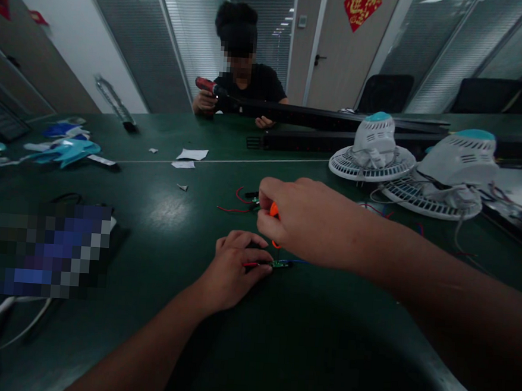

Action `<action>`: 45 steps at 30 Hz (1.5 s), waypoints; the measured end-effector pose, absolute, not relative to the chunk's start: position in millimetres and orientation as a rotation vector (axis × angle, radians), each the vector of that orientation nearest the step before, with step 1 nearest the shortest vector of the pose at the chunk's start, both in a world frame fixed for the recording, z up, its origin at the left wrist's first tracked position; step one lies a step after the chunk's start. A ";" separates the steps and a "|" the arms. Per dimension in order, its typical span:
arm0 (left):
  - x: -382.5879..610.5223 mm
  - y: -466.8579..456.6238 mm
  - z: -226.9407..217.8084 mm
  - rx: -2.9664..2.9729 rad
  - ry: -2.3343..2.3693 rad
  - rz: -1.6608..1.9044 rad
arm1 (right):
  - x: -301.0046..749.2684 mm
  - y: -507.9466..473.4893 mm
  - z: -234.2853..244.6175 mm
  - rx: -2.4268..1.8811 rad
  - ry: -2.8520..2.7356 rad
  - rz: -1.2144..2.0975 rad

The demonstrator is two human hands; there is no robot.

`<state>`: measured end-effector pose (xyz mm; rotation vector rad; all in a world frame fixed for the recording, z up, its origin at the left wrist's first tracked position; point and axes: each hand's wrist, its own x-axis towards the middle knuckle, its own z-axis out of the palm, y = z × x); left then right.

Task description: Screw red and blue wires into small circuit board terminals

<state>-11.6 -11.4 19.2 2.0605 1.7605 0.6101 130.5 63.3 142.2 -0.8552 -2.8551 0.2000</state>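
My left hand rests on the dark green table, fingers pinched on a small green circuit board with red and blue wires. Just above it, my right hand is closed round an orange-handled tool that points down toward the board. A second small part with red and black wires lies on the table just beyond my hands.
Two white fans lie face down at the right. Paper scraps and blue-white parts lie at the left. A white cable curls at the near left. Across the table a person holds a red power screwdriver at a long black strip.
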 end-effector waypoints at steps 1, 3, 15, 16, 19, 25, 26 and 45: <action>-11.3 -11.4 19.4 2.058 1.766 0.609 | 130.7 63.3 142.7 -0.858 -2.857 0.206; -10.8 -11.2 20.0 2.054 1.767 0.601 | 131.2 63.4 143.5 -0.868 -2.863 0.219; -11.3 -10.9 18.3 2.040 1.769 0.620 | 134.3 64.3 143.5 -0.871 -2.864 0.249; -11.5 -10.9 17.9 2.041 1.769 0.620 | 134.2 64.4 143.4 -0.873 -2.862 0.246; -11.7 -11.0 17.6 2.048 1.761 0.630 | 134.1 65.1 142.9 -0.874 -2.858 0.237; -11.0 -11.7 20.1 2.028 1.763 0.614 | 134.7 65.9 142.5 -0.869 -2.861 0.242; -11.0 -11.8 20.2 2.027 1.763 0.613 | 134.6 65.7 142.8 -0.868 -2.863 0.245; -11.2 -10.7 17.7 2.081 1.763 0.606 | 133.9 60.9 143.2 -0.899 -2.846 0.245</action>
